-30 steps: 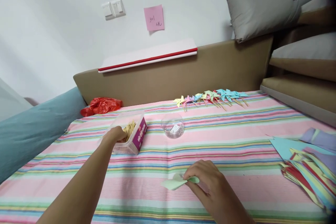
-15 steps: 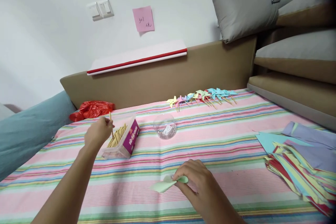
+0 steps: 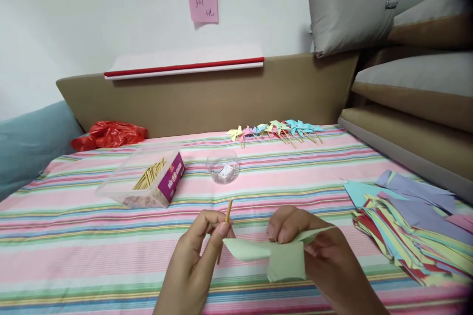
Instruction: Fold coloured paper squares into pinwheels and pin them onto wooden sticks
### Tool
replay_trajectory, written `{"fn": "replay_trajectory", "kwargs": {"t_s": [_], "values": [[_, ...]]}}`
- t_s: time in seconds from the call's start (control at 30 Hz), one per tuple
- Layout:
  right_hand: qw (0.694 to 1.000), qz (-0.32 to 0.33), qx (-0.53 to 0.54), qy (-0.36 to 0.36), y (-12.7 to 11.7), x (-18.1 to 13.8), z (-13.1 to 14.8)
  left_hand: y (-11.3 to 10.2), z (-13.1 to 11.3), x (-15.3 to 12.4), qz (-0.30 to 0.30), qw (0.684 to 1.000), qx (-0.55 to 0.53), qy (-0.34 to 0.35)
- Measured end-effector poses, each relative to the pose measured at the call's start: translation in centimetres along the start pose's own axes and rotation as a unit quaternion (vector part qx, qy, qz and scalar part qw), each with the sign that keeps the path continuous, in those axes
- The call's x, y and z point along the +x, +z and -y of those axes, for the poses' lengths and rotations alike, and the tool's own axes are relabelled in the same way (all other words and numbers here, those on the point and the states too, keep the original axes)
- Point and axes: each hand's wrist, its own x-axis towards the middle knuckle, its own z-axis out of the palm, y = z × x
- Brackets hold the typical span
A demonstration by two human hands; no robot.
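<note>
Between thumb and fingers, my left hand pinches a thin wooden stick, held nearly upright. Close beside it, my right hand grips a light green paper pinwheel with its blades folded inward; one blade points toward the stick. Whether the paper touches the stick I cannot tell. Further back on the left, a clear plastic box with a purple label holds many wooden sticks. A round clear container with small bits inside stands right of the box.
Finished pinwheels on sticks lie in a row at the back. Stacked coloured paper sheets lie on the right of the striped cloth. A red plastic bag is at the back left, and grey-brown cushions rise at the right.
My left hand has come from the plastic box to the front middle, bringing a stick. My right hand has lifted and turned the green paper. The view has shifted slightly.
</note>
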Motion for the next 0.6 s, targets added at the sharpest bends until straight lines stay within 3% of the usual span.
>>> {"fn": "replay_trajectory", "kwargs": {"t_s": [0.2, 0.33, 0.6], "values": [[0.998, 0.012, -0.048, -0.023, -0.6, 0.1, 0.4, 1.4, -0.3, -1.2, -0.044, 0.999, -0.001, 0.003], [0.997, 0.030, -0.066, 0.001, -0.4, -0.3, 0.7, 2.1, -0.5, -2.0, -0.090, 0.992, 0.061, 0.056], [0.980, 0.046, -0.187, -0.044, 0.4, -0.8, 0.7, 2.3, -0.9, -2.0, -0.103, 0.988, 0.020, 0.115]]}}
